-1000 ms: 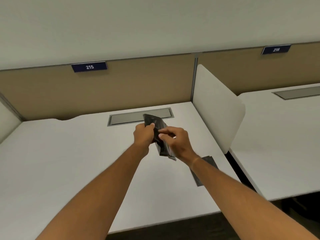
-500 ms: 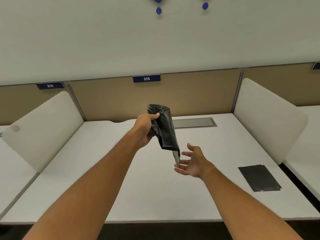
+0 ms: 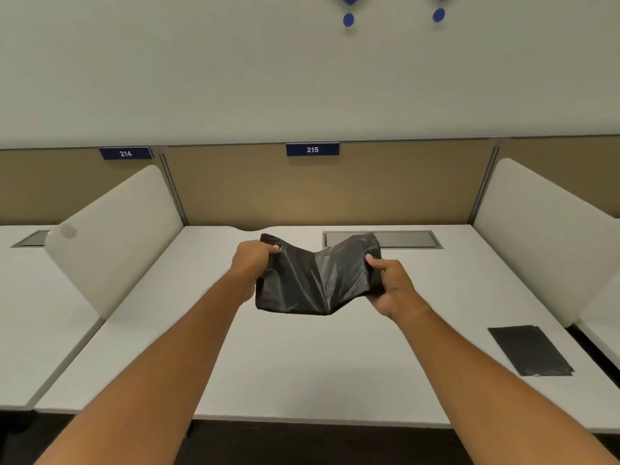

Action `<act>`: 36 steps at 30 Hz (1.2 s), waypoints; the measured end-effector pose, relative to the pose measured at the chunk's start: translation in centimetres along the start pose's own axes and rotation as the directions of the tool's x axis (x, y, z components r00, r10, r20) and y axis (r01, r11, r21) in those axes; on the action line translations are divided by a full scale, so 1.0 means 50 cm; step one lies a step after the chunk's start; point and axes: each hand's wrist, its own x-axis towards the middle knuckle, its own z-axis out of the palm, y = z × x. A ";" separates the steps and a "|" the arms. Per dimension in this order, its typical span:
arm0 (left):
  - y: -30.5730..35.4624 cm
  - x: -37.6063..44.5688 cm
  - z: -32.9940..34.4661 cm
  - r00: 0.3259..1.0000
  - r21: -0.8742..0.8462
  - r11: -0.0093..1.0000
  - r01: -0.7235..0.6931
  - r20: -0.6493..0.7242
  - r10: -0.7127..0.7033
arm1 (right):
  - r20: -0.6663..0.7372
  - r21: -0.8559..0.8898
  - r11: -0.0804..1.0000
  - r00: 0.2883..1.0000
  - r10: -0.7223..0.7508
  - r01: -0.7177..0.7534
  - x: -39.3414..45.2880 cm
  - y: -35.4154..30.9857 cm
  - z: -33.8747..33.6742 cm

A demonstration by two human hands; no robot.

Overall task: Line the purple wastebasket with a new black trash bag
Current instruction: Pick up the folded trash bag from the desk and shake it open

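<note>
White desk [image 3: 302, 364], flat folded black bag [image 3: 528, 354] at right.

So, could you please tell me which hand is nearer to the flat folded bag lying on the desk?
Right. The right hand is up-left of the flat folded bag; the left hand is farther left.

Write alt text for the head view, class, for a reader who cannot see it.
Two bare hands, left hand and right hand, hold a half-unfolded black trash bag above a white desk. A folded black bag lies flat at the desk's right.
</note>
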 end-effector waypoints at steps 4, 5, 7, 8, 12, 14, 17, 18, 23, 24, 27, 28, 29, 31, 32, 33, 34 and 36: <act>-0.015 -0.009 0.031 0.991 0.235 0.963 -0.129 0.000 0.133 | 0.069 -0.071 0.989 0.990 -0.127 0.132 -0.010 -0.041 0.047; -0.009 -0.017 0.045 0.977 0.263 0.943 -0.202 -0.008 0.212 | 0.085 -0.094 0.981 0.983 -0.161 0.169 -0.014 -0.047 0.060; 0.009 -0.031 0.077 0.945 0.227 0.918 -0.326 0.049 0.324 | 0.132 -0.170 0.952 0.963 -0.233 0.254 -0.023 -0.054 0.082; 0.018 -0.037 0.095 0.938 0.151 0.928 -0.340 0.123 0.324 | 0.161 -0.232 0.923 0.948 -0.274 0.307 -0.027 -0.056 0.090; 0.045 -0.059 0.143 0.911 -0.096 0.958 -0.269 0.296 0.286 | 0.283 -0.433 0.779 0.889 -0.361 0.454 -0.034 -0.063 0.106; 0.050 -0.060 0.153 0.917 -0.116 0.957 -0.266 0.275 0.288 | 0.310 -0.476 0.751 0.887 -0.343 0.457 -0.035 -0.070 0.104; 0.054 -0.059 0.160 0.919 -0.119 0.959 -0.256 0.277 0.280 | 0.372 -0.496 0.701 0.855 -0.361 0.512 -0.035 -0.080 0.094; 0.057 -0.059 0.161 0.919 -0.114 0.961 -0.253 0.283 0.275 | 0.389 -0.491 0.693 0.845 -0.367 0.527 -0.036 -0.082 0.091; 0.068 -0.054 0.174 0.936 -0.065 0.964 -0.260 0.228 0.268 | 0.410 -0.494 0.688 0.840 -0.355 0.532 -0.035 -0.098 0.087; 0.070 -0.051 0.176 0.941 -0.053 0.964 -0.262 0.208 0.267 | 0.405 -0.492 0.695 0.845 -0.350 0.524 -0.033 -0.099 0.087; 0.073 -0.041 0.178 0.953 -0.018 0.963 -0.270 0.137 0.270 | 0.364 -0.477 0.723 0.861 -0.355 0.499 -0.029 -0.105 0.089; 0.073 -0.034 0.173 0.957 -0.010 0.962 -0.273 0.101 0.272 | 0.327 -0.455 0.747 0.871 -0.366 0.485 -0.026 -0.110 0.087; 0.074 -0.026 0.164 0.960 0.000 0.962 -0.274 0.060 0.273 | 0.282 -0.428 0.773 0.882 -0.377 0.467 -0.023 -0.118 0.080; 0.073 -0.005 0.133 0.960 0.019 0.961 -0.275 -0.040 0.276 | 0.196 -0.388 0.812 0.900 -0.389 0.436 -0.014 -0.140 0.049; 0.072 0.007 0.115 0.959 0.018 0.962 -0.271 -0.084 0.272 | 0.158 -0.371 0.830 0.909 -0.386 0.417 -0.010 -0.153 0.028; 0.071 0.016 0.097 0.957 0.010 0.964 -0.265 -0.120 0.264 | 0.116 -0.349 0.851 0.919 -0.377 0.393 -0.007 -0.164 0.004; 0.071 0.025 0.080 0.955 0.003 0.966 -0.259 -0.151 0.257 | 0.069 -0.316 0.874 0.928 -0.367 0.369 -0.004 -0.175 -0.019; 0.072 0.040 0.053 0.949 0.008 0.969 -0.246 -0.200 0.242 | -0.036 -0.248 0.911 0.937 -0.349 0.329 -0.001 -0.191 -0.062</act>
